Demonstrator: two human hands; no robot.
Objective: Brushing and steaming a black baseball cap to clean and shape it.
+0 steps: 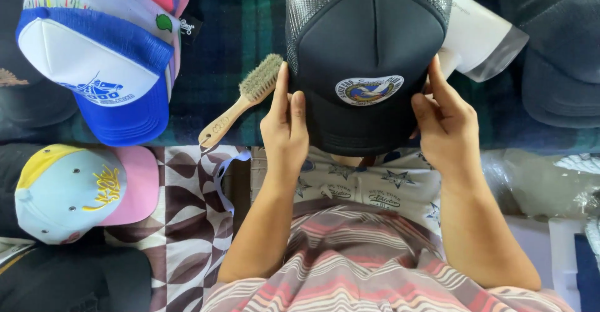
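- The left hand (285, 123) and the right hand (445, 124) each have their grip clamped on a side of a black trucker cap (369, 55), fingers pressed to the edges of its front panel near the brim.
- The cap is held up over the middle of the near edge of the bench (231, 43), which is covered in dark plaid cloth; its round embroidered patch (369, 90) faces the camera.
- The front panel looks like smooth foam, the back is open grey mesh, and the brim curves down towards the person's lap.
- A wooden brush (244, 99) with pale bristles lies just beside the left hand, its handle over the near edge; a nudge from that wrist could tip it off.
- Pressing too hard could dent the soft foam front.
- A blue-and-white cap (100, 80) sits at the bench's left end on a stack of caps; a pastel cap (75, 190) with yellow stitching lies below it on patterned fabric.
- A white object at the cap's right edge is partly hidden; I cannot tell what it is.
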